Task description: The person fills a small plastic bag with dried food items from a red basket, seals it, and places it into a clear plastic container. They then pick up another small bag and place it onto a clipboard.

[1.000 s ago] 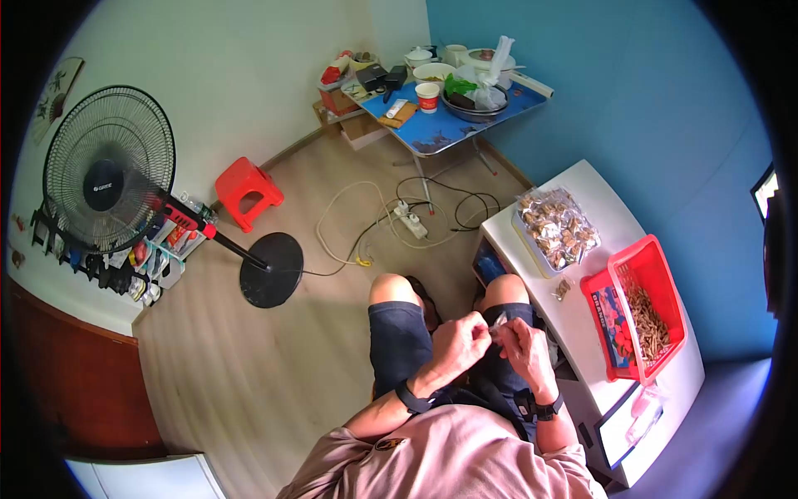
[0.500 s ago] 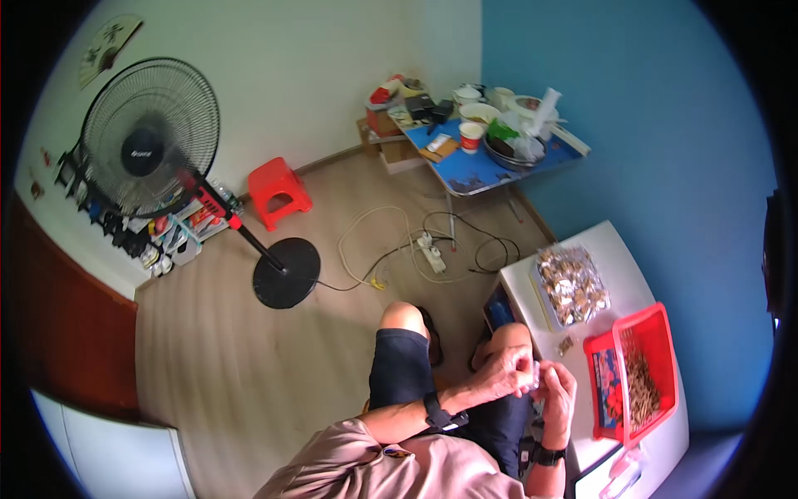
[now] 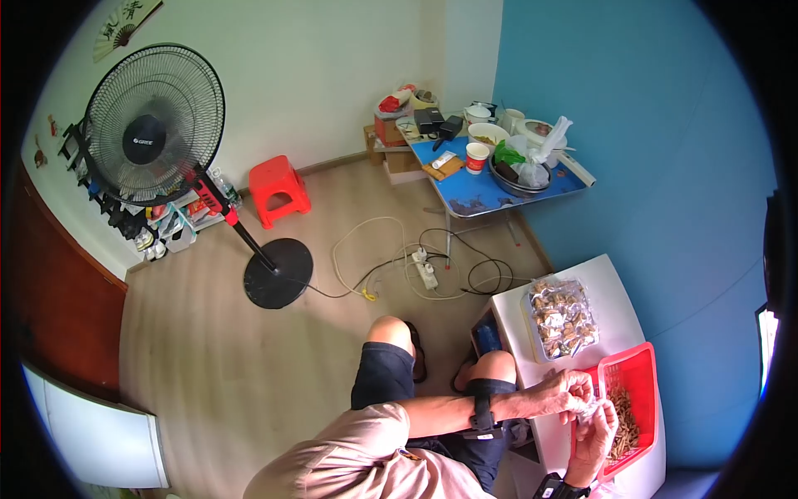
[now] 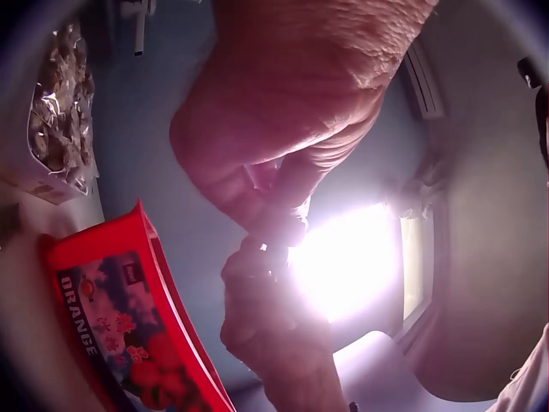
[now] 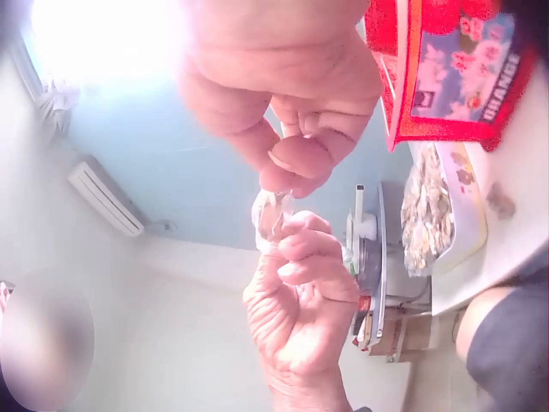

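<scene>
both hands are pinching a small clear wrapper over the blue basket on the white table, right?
Not quite: the basket is red, not blue, as the head view shows. The rest holds: the left hand and the right hand both pinch the small clear wrapper over that basket on the white table.

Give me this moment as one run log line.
left hand: pinches wrapper | right hand: pinches wrapper | place: above red basket
</scene>
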Tool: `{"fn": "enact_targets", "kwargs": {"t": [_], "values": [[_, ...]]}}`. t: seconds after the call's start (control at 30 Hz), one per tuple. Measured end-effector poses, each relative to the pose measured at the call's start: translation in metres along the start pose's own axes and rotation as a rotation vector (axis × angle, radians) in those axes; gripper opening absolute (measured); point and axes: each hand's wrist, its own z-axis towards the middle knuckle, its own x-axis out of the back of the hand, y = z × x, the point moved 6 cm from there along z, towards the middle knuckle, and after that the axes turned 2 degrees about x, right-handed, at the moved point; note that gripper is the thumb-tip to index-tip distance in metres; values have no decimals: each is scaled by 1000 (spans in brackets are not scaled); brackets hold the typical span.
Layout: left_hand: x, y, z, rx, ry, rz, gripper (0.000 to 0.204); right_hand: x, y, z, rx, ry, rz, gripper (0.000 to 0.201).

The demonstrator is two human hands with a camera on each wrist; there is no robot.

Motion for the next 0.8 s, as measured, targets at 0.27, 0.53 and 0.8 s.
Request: {"fn": "enact_targets", "kwargs": {"t": [0.27,0.53,0.8], "values": [[-18,-15,65,-20,-124,-99,6,52,-55,18,104,64,-226,9],[-34,-70,132,5,-133,-122,13,61,-100,52,297,109,-748,19],[-24,-85,140,-246,85,525,39,58,-103,75,451,89,-1372,11]]}}
